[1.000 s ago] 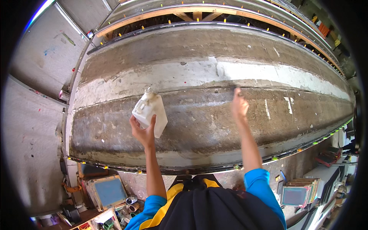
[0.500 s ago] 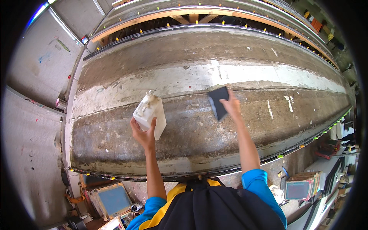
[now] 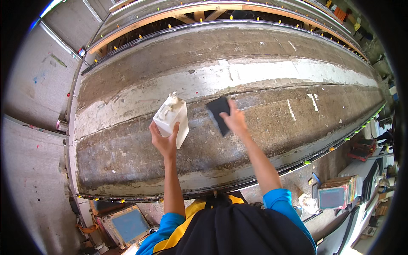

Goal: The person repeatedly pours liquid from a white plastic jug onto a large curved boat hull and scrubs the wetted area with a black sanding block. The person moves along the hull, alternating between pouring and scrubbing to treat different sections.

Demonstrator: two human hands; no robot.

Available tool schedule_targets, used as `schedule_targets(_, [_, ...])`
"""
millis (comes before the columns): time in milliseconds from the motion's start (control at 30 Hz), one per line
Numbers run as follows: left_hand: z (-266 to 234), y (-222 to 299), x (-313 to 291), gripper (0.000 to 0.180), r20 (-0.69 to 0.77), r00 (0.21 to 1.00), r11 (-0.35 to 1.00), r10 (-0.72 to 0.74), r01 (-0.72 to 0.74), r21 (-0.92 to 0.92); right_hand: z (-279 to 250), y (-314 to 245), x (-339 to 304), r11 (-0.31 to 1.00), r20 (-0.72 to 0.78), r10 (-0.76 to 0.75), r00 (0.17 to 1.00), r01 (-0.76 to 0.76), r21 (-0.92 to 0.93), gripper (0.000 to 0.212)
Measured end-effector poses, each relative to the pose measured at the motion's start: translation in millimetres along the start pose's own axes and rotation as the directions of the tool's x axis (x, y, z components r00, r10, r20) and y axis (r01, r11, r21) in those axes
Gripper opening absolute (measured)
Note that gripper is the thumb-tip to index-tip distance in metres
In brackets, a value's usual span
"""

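Note:
A white plastic jug (image 3: pixel 180 125) with a narrow neck stands or hovers over the long worn table (image 3: pixel 263 123); whether its base touches cannot be told. My left hand (image 3: pixel 165 139) is closed round the jug's near side, thumb on one face and fingers on the other. To the right, my right hand (image 3: pixel 235 120) grips a flat dark rectangular pad (image 3: pixel 218 114) by its right edge. The pad is tilted, its left edge paler. A short gap separates the pad from the jug.
Small yellow and green clips line the table's edges, with a second wooden-framed table (image 3: pixel 250 7) beyond. Framed screens (image 3: pixel 129 225) lean below on the left, and more framed screens (image 3: pixel 332 198) stack at lower right. A grey wall (image 3: pixel 34 170) borders the left side.
My right hand has brought the dark pad leftward, closer to the jug. The jug in my left hand has shifted slightly right and up in the picture. The whole view has also shifted a little.

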State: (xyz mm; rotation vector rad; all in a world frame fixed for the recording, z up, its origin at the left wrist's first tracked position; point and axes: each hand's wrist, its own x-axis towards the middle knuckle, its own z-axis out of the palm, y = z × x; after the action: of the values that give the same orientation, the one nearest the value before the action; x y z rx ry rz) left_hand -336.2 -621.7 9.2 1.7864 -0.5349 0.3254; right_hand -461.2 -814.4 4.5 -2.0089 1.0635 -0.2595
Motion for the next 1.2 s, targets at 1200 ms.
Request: schedule_targets(1200, [-56,-9,-14,0.059,-0.099,0.991,0.996,-0.093,0.092,-0.017,19,30,-9,0.571,0.198,-0.718,0.668,0.727,-0.383,0.042])
